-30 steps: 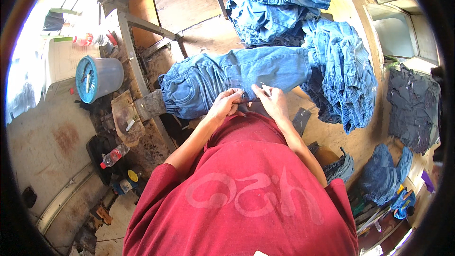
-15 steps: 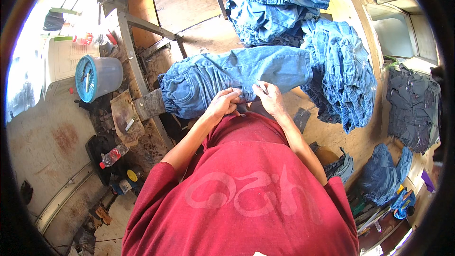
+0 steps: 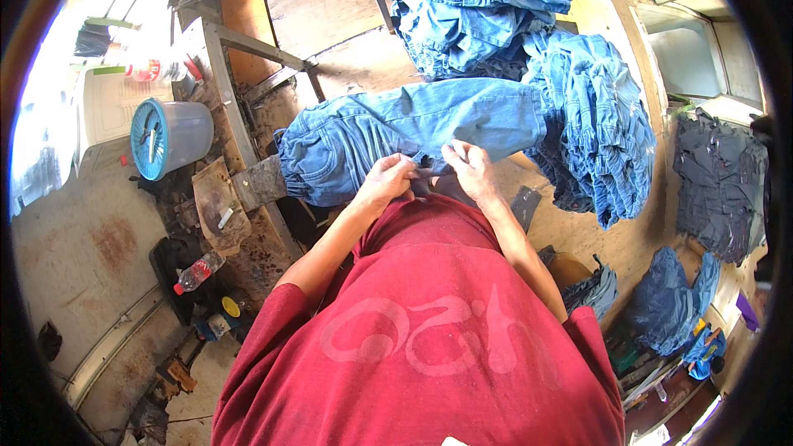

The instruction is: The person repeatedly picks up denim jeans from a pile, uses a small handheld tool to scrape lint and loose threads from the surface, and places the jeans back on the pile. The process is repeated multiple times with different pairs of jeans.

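Observation:
A pair of blue denim trousers (image 3: pixel 405 122) lies crosswise in front of me, its gathered waist and pocket to the left and a leg stretching right. My left hand (image 3: pixel 387 183) is closed on the near edge of the denim, fingers pinched together around the cloth. Just to its right, my right hand (image 3: pixel 472 172) is also closed, thumb and forefinger pressed together at the trousers' near edge. Whatever sits between those fingertips is too small to make out. Part of the near edge is hidden by my hands and red shirt.
A pile of denim garments (image 3: pixel 591 124) adjoins the trousers on the right, with another denim stack (image 3: pixel 479 0) behind. Dark folded garments (image 3: pixel 719 186) lie far right. On the left stand a metal frame (image 3: pixel 264 49), a bucket with a blue rim (image 3: pixel 183 132) and a plastic bottle (image 3: pixel 198 272).
My hands have shifted only slightly at the denim's near edge, and both stay closed. The trousers lie almost as before.

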